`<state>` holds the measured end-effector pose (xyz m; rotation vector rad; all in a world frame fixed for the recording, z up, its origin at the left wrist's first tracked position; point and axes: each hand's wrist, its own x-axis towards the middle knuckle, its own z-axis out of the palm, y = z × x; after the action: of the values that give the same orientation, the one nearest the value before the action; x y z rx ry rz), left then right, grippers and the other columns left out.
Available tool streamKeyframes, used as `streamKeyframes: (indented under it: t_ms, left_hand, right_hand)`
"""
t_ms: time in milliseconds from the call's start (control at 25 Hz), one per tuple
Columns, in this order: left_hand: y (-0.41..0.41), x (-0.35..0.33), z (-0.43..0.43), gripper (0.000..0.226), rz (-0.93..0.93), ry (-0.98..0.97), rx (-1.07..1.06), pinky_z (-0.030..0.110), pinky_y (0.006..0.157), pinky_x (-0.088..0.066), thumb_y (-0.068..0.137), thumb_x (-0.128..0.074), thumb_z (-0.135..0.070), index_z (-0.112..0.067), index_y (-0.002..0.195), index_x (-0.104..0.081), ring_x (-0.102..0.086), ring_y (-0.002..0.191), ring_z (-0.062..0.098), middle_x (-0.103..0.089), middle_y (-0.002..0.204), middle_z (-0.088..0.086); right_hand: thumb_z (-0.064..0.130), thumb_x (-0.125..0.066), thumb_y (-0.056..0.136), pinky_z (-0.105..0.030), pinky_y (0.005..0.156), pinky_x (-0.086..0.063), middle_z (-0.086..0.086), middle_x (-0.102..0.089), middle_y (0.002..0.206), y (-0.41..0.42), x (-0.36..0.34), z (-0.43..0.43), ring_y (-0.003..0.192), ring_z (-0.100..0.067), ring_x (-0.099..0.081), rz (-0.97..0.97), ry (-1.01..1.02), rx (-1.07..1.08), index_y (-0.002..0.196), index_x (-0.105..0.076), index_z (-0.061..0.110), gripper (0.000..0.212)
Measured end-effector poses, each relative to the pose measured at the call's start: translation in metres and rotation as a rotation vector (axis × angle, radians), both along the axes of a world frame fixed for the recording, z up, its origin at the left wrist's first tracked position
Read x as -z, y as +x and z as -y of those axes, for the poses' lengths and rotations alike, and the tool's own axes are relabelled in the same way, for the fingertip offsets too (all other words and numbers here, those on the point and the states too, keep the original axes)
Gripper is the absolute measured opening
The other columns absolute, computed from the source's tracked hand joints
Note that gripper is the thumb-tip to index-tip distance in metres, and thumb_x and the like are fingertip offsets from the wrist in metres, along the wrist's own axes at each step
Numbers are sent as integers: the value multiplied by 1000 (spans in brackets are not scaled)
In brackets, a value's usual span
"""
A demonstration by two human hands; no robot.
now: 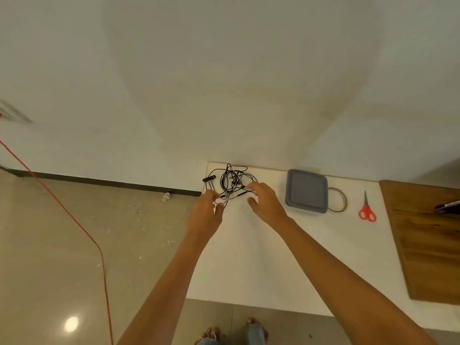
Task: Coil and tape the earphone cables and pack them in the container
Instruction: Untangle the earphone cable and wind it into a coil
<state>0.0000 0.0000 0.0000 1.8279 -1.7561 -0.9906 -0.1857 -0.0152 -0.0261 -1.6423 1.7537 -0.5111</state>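
The job was at its first step: sorting the cables [232,181], with nothing coiled or taped yet. They lay in a loose black tangle at the far left corner of the desk [273,257], one plug end trailing toward the left edge.

Both hands were at the near side of the tangle. The left hand [205,210] had its fingers [210,195] curled at a strand by the left edge; whether they pinched it could not be told. The right hand [265,204] was spread and relaxed, its fingers [254,186] touching the tangle's right side and gripping nothing.

The container [306,191], grey and square, sat near the far edge to the right of the cables. A thin ring [345,200], probably the tape, lay just beside it, and red scissors [367,211] lay further right.

The next move probably called for drawing one earphone free of the rest. That meant finding an end and lifting it out slowly, since a hard pull would likely tighten the snarl or drag it off the corner.
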Motion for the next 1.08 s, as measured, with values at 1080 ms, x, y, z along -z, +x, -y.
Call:
streamKeyframes:
  t_ms: [1080]
  left_hand:
    - [-25,-69,-24,13,-133,-213,146,6,69,-36,90,-62,-23,-12,89,-69,-58,78,7,-67,83,-5]
  right_hand:
    - [10,-52,95,-24,71,-55,0,-65,77,-20,-158,-53,67,-9,-61,510,-365,49,94,-70,10,18]
